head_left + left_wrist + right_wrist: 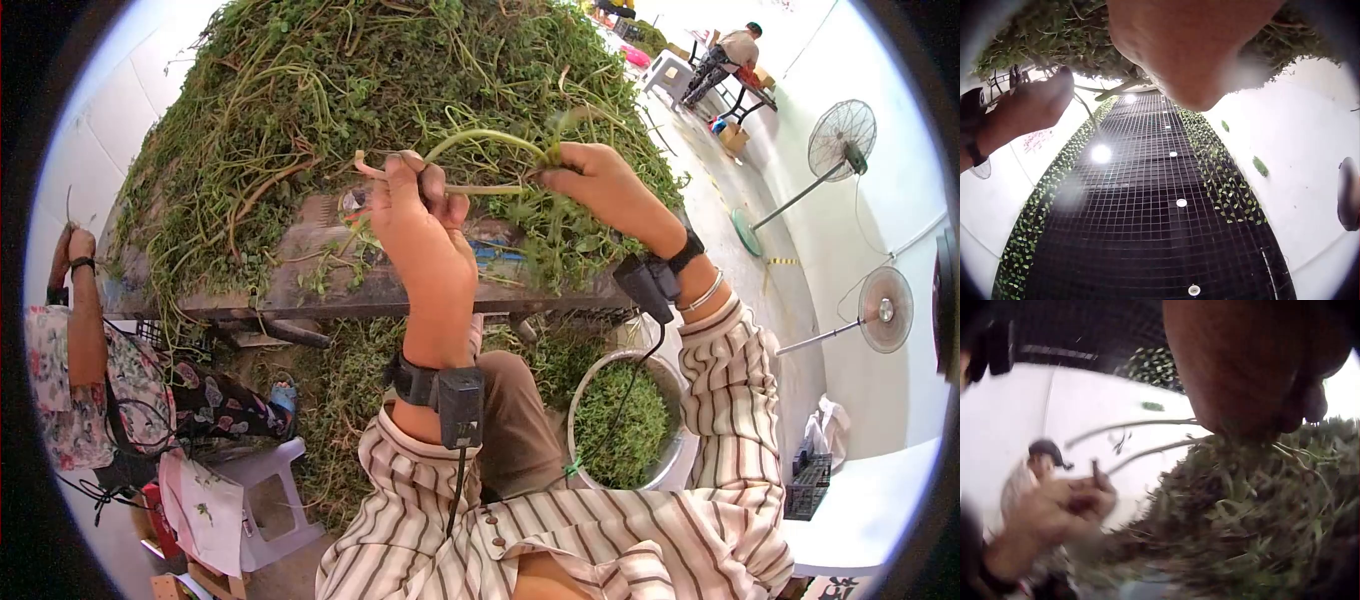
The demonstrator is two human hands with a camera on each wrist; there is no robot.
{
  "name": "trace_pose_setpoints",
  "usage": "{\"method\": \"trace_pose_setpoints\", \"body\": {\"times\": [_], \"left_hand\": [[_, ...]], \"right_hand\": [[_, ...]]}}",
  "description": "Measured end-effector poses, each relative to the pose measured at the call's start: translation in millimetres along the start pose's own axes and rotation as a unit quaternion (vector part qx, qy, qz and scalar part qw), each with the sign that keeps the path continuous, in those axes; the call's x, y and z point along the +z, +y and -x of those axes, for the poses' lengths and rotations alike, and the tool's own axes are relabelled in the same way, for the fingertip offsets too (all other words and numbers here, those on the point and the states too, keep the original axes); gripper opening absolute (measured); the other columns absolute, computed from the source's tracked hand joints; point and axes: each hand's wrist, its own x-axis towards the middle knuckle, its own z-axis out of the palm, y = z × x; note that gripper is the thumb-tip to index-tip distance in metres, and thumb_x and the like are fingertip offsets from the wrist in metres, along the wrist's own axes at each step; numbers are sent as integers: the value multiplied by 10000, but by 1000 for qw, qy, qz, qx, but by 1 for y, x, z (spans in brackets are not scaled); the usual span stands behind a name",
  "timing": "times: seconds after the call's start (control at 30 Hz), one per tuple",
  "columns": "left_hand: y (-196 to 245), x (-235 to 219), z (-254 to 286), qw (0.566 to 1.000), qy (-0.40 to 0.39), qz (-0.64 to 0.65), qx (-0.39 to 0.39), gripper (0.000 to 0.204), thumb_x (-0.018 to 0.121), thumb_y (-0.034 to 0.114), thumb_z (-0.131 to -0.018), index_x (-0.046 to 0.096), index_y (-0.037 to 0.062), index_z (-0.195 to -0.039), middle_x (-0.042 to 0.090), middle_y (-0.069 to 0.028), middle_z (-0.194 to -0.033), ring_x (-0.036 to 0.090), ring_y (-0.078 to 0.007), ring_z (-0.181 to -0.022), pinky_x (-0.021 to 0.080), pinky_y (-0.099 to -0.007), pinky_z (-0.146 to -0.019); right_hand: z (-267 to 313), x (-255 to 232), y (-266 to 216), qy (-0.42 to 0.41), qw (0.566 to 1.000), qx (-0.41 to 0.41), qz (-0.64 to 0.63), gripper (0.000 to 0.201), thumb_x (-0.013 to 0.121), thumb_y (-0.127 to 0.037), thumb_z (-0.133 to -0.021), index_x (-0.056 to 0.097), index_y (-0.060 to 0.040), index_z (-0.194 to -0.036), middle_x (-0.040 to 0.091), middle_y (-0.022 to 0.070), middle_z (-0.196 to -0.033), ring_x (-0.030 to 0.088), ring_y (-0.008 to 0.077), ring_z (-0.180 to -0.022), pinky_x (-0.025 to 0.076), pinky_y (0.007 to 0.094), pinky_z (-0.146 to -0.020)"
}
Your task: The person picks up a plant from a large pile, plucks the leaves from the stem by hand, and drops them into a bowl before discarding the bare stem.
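Observation:
My left hand [425, 220] grips a pale green stem [485, 189] whose pinkish end sticks out past the thumb. Across from it, my right hand [610, 190] pinches stems and leaves between thumb and fingers. A second stem [480, 135] arches between the two hands. In the right wrist view, two stems [1160, 448] run from my right hand [1241, 369] towards my left hand [1054, 519]. The left wrist view shows the back part of my left hand [1191, 44], its fingers hidden, and my right hand [1035, 103] beside a thin stem.
A large heap of green plants [400, 80] covers the table [330, 250]. Below it at the right stands a round tub [578, 440] of small greens. Another person [100, 370] is at the left, near a stool [270, 520]. Two fans [842, 138] stand at the right.

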Motion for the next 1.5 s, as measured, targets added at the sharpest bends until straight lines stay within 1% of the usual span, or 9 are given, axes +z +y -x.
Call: {"method": "trace_pose_setpoints", "body": {"times": [0.13,0.9,1.0,1.1,1.2,1.33,1.4,1.47,1.5], "left_hand": [[-2,0,4,998,4,-49,-37,205,441,237,-930,485,77,-810,408,23,-633,333,-42,-523,269,-197,-418],[-47,22,41,975,-139,-137,-107,261,457,285,-923,524,76,-783,446,22,-597,286,-25,-467,221,-194,-394],[-43,31,48,984,-62,-112,-122,245,463,268,-921,498,81,-766,411,37,-580,326,-16,-470,235,-193,-410],[6,6,4,997,21,-68,15,255,460,306,-919,521,80,-820,431,24,-620,313,-38,-486,236,-185,-400],[11,-10,1,995,-1,-99,-5,226,465,278,-918,538,72,-858,434,26,-622,320,-35,-487,250,-180,-403],[-16,5,18,978,-91,-173,-78,189,495,226,-906,557,48,-898,442,27,-620,311,-25,-480,254,-192,-401],[-23,2,20,975,-101,-157,-122,185,539,212,-884,590,34,-888,451,30,-625,302,-23,-468,257,-198,-398],[-26,6,21,956,-118,-193,-188,194,570,210,-866,624,27,-901,459,32,-631,292,-23,-451,268,-194,-394],[-27,9,21,950,-118,-209,-199,206,592,200,-851,636,28,-956,481,33,-658,304,-20,-450,283,-192,-398]], "right_hand": [[-2,-20,32,168,943,-76,278,148,537,-125,-777,524,20,-802,531,200,-727,535,378,-704,430,427,-639],[17,-132,114,185,900,103,380,204,466,-87,-727,611,33,-806,581,249,-752,574,385,-757,446,448,-705],[32,-143,158,207,853,41,477,186,471,-104,-711,601,23,-750,585,235,-728,578,379,-751,451,446,-697],[92,-180,181,237,826,222,460,191,502,-158,-713,636,-29,-757,606,209,-741,595,348,-727,466,433,-670],[117,-189,190,227,855,303,354,257,558,-243,-748,619,6,-737,586,228,-705,590,358,-692,448,432,-630],[89,-158,160,212,922,186,264,334,522,-261,-808,568,53,-702,556,246,-665,562,381,-616,408,438,-555],[64,-134,101,206,928,226,212,399,509,-310,-839,559,64,-711,536,206,-592,535,274,-546,413,387,-557],[47,-120,74,145,946,273,100,346,486,-311,-880,591,-6,-755,445,-15,-529,375,54,-450,272,244,-400],[42,-110,59,140,959,230,92,367,497,-311,-864,574,32,-759,477,45,-546,433,106,-494,330,285,-465]]}}
